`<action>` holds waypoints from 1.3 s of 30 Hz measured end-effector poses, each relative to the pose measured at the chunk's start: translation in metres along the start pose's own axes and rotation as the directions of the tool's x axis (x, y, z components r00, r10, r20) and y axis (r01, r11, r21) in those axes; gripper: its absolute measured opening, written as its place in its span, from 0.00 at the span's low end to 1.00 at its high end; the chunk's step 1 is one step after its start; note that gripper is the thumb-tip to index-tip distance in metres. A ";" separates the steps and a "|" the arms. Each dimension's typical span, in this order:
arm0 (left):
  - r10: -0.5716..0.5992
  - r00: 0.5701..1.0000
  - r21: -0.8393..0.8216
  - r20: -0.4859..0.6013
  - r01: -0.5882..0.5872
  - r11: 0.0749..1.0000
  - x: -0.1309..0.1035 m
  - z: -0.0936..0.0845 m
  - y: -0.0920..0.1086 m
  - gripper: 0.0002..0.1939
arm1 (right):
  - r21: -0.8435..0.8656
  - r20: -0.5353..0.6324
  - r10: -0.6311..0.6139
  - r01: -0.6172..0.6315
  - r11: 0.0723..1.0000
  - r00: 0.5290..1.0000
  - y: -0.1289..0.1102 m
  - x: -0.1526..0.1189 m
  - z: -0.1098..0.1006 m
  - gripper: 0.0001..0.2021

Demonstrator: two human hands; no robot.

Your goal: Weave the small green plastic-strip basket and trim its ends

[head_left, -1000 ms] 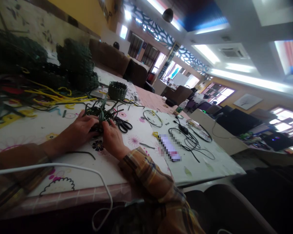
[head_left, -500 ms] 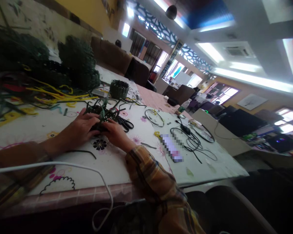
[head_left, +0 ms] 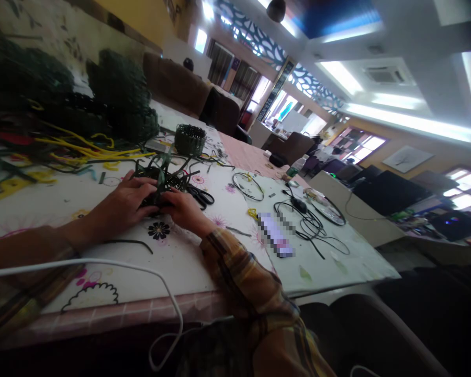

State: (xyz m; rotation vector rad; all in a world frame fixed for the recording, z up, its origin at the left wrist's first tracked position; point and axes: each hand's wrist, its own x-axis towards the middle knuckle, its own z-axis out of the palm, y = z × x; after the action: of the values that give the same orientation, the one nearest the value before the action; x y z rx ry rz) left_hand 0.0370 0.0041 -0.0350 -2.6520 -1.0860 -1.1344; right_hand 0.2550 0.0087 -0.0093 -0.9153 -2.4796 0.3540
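A dark green woven basket (head_left: pixel 173 180), part-formed with loose strips sticking up round its edge, rests on the table between my hands. My left hand (head_left: pixel 131 201) is closed on its near left side, thumb and fingers bent against the weave. On the near right side my right hand (head_left: pixel 184 209) grips the same basket, its fingertips partly hidden among the strips. Black-handled scissors (head_left: pixel 202 198) lie just to the right, behind my right hand. A finished-looking small round green basket (head_left: pixel 189 139) stands farther back.
Large dark green woven pieces (head_left: pixel 120 89) and yellow strips (head_left: pixel 90 149) crowd the back left. Coiled black cable (head_left: pixel 308 222), a wire ring (head_left: pixel 248 187) and a bottle (head_left: pixel 297 166) are on the right. A white cable (head_left: pixel 113 262) crosses the near left.
The view has shifted slightly. Both hands stay on the basket, with only small finger movements; nothing is let go.
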 end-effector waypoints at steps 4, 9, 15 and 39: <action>0.000 1.000 0.000 0.007 0.000 1.000 0.000 -0.004 -0.001 0.12 | -0.061 -0.024 -0.024 0.023 0.998 0.999 -0.001 -0.003 0.006 0.05; -0.002 1.000 -0.013 0.014 0.002 1.000 -0.001 -0.007 -0.001 0.15 | -0.195 -0.044 -0.077 0.067 0.979 0.996 -0.002 -0.009 0.013 0.05; 0.054 0.999 0.042 -0.004 -0.054 0.998 -0.003 -0.005 -0.006 0.19 | -0.276 -0.017 -0.111 0.102 0.956 0.994 -0.006 -0.010 0.014 0.06; -0.432 0.876 -0.486 -0.215 0.287 0.825 0.004 -0.021 0.013 0.33 | -0.466 -0.209 -0.301 0.176 0.867 0.930 -0.023 -0.018 0.000 0.15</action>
State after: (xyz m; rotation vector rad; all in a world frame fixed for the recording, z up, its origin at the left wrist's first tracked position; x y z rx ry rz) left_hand 0.0341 -0.0101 -0.0142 -2.4597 -1.4535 -2.0271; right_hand 0.2543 -0.0199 -0.0063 -0.7390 -2.4056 -0.4170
